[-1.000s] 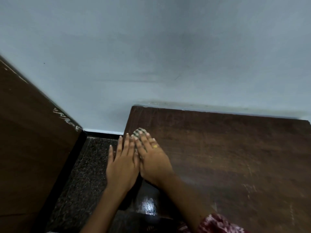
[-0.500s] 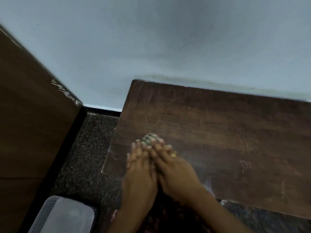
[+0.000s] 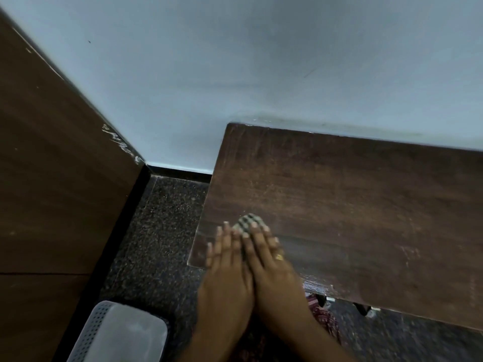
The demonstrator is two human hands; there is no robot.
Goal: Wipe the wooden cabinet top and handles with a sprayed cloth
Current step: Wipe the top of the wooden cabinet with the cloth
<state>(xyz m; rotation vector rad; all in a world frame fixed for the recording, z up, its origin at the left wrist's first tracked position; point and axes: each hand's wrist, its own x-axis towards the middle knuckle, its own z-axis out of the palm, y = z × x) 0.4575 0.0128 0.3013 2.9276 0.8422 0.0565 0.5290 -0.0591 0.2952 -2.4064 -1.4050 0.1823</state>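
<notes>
Head view shows the checked cloth [image 3: 248,222] near the cabinet top's [image 3: 352,205] front left corner, pinned flat under left hand [image 3: 225,273] and right hand [image 3: 271,267], fingers extended, not clenched. It looks soft, light and limp, so broad palm pressure should suit it better than pinching

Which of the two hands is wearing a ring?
The right hand: a gold ring sits on one finger. The left hand beside it is bare. Both press the checked cloth.

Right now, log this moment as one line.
left hand flat | right hand flat on checked cloth | dark wooden cabinet top, front-left corner
</notes>
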